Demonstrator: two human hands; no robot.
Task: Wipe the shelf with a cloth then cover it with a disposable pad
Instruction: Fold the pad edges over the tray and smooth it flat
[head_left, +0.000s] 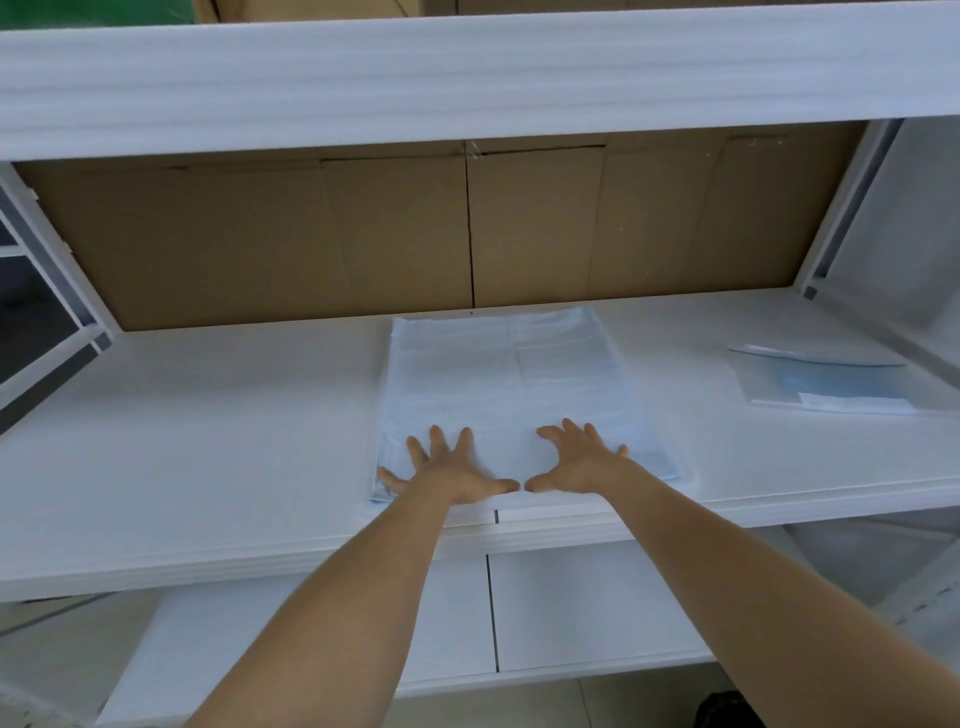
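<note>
pad (506, 384) lies flat on the white shelf (208, 457), a pale blue disposable sheet running from the near edge back toward the cardboard backing (260, 234) at twelve o'clock. we have both hands down on its near end: our left hand (452, 467) at about seven o'clock of the sheet, fingers spread wide and flat, little finger reaching the near left corner; our right hand (576, 462) at about five o'clock, fingers splayed and slightly arched, tips pressing the surface. neither hand grips anything, and the thumbs nearly meet in the middle.

we judge the pad thin, light and limp, showing fold creases, so it will slide on the smooth shelf and lift in any draught. we think it is best handled by pinching its corners or edges, or smoothed with flat palms swept outward toward nine and three o'clock. it seems partly folded, covering only the middle of the shelf.

at two o'clock, well apart, lies a plastic packet (831, 384). we see no cloth.
</note>
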